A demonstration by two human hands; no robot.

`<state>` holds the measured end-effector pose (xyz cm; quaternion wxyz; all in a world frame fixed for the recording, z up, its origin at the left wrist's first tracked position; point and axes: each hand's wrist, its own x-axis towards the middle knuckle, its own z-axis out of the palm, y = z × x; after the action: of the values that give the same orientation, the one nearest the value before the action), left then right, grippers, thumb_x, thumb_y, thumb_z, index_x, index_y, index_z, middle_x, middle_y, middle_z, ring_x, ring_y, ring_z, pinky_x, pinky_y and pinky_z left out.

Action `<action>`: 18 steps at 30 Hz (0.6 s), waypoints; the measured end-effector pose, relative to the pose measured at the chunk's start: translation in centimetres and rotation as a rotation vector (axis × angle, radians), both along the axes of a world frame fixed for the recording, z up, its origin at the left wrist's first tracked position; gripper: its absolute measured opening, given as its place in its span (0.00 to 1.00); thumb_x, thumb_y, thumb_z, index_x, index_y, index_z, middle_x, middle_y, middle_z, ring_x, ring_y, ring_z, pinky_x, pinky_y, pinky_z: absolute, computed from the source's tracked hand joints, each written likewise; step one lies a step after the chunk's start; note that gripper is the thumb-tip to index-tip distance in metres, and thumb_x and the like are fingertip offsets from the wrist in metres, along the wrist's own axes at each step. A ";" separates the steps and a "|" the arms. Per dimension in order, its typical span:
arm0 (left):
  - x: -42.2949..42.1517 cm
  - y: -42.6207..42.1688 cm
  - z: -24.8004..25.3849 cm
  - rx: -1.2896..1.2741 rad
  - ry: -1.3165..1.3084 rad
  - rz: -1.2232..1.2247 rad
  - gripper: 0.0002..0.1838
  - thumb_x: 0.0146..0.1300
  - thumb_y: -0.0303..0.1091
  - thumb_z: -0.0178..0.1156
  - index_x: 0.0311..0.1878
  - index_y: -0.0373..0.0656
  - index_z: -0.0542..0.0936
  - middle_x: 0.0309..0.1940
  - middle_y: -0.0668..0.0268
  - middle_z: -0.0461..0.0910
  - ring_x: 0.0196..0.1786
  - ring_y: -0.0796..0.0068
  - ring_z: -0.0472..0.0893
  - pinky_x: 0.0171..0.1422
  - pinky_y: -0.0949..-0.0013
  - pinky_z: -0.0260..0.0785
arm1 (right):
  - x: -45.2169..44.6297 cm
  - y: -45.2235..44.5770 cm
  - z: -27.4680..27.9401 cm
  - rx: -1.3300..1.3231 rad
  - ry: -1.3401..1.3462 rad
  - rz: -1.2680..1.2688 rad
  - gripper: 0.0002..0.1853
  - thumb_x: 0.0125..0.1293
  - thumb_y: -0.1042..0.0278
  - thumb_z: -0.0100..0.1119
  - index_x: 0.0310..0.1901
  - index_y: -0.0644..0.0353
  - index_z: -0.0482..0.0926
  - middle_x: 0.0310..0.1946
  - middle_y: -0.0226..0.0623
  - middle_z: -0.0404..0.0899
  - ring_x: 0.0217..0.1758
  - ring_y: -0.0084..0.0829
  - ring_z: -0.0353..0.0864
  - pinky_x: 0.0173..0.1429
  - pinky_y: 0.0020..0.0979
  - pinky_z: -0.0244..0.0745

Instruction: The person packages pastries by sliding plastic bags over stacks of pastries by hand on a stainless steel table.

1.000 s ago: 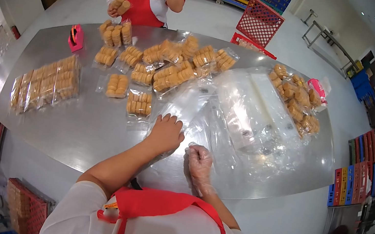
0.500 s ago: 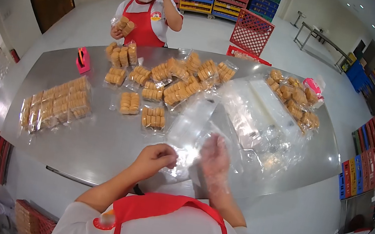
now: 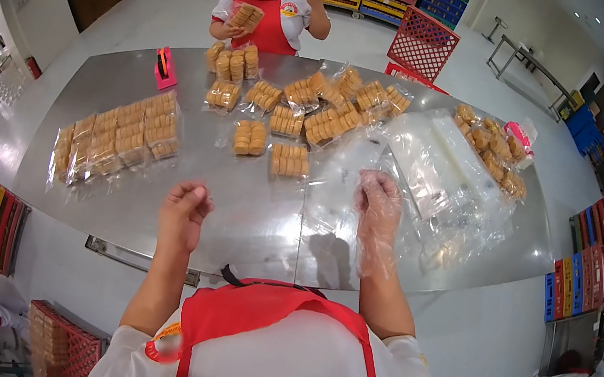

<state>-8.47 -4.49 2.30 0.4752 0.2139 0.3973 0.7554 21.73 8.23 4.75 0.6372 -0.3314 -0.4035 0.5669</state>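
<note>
My left hand is raised over the front of the steel table, bare, its fingers curled together; whatever they pinch is too small to make out. My right hand, in a clear plastic glove, is closed beside the flat clear bags; any film between its fingers cannot be told from the glove. Beyond and between the hands lie a pack of round biscuits and another pack. More packs are heaped behind them. A block of packs lies at the left.
A pink tape dispenser stands at the back left. Bagged biscuits sit at the right, beside a pink-and-white packet. Across the table a co-worker holds a biscuit pack. A red crate stands behind the table.
My hands have moved apart, the left one to the left and the right one to the right and farther forward. The co-worker's raised hand has come away from the head. The camera view has shifted.
</note>
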 end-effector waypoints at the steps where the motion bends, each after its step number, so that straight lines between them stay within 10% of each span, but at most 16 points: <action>1: -0.4 0.0 0.2 0.002 0.012 0.021 0.06 0.66 0.26 0.63 0.45 0.39 0.81 0.33 0.66 0.82 0.33 0.76 0.80 0.41 0.72 0.76 | 0.2 0.1 -0.9 -0.037 -0.063 0.016 0.10 0.66 0.65 0.67 0.40 0.63 0.83 0.25 0.29 0.76 0.24 0.20 0.70 0.29 0.23 0.62; 3: -1.0 -0.1 0.8 0.006 0.038 0.063 0.05 0.66 0.27 0.64 0.43 0.38 0.82 0.32 0.66 0.82 0.33 0.76 0.80 0.40 0.73 0.75 | 0.5 -0.3 -1.9 -0.111 -0.188 0.048 0.12 0.66 0.64 0.68 0.43 0.63 0.84 0.28 0.34 0.78 0.28 0.26 0.75 0.35 0.29 0.70; 6: -1.6 -0.3 2.5 -0.051 0.535 0.103 0.07 0.65 0.27 0.66 0.43 0.37 0.83 0.29 0.67 0.81 0.31 0.78 0.79 0.38 0.75 0.73 | -0.7 -2.0 -1.4 0.599 -1.387 -0.623 0.18 0.64 0.60 0.69 0.51 0.63 0.82 0.41 0.48 0.81 0.45 0.40 0.79 0.51 0.43 0.75; 8: 0.8 -0.2 4.9 0.030 0.849 -0.113 0.06 0.64 0.26 0.66 0.42 0.36 0.83 0.27 0.67 0.80 0.28 0.80 0.76 0.35 0.76 0.70 | -2.4 -4.8 2.0 0.579 -1.183 -0.394 0.24 0.62 0.59 0.69 0.56 0.63 0.79 0.52 0.55 0.77 0.58 0.51 0.73 0.63 0.52 0.68; 12: 5.0 0.5 7.1 0.182 0.955 -0.497 0.09 0.62 0.25 0.67 0.44 0.35 0.83 0.26 0.67 0.79 0.28 0.82 0.75 0.32 0.76 0.69 | -4.0 -7.0 4.8 0.615 -0.993 0.302 0.17 0.64 0.62 0.69 0.49 0.63 0.82 0.46 0.46 0.81 0.51 0.43 0.79 0.56 0.41 0.73; 18: 8.6 1.3 5.0 0.130 0.062 -0.286 0.13 0.72 0.36 0.61 0.31 0.40 0.78 0.21 0.72 0.73 0.24 0.83 0.69 0.28 0.75 0.61 | -5.2 -6.3 3.3 0.336 -0.545 0.348 0.09 0.66 0.70 0.65 0.32 0.67 0.81 0.28 0.34 0.78 0.32 0.23 0.76 0.37 0.28 0.72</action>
<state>0.16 -3.24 7.31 0.5506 0.3218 0.3274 0.6972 16.56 1.94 8.02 0.4456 -0.2873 -0.6964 0.4837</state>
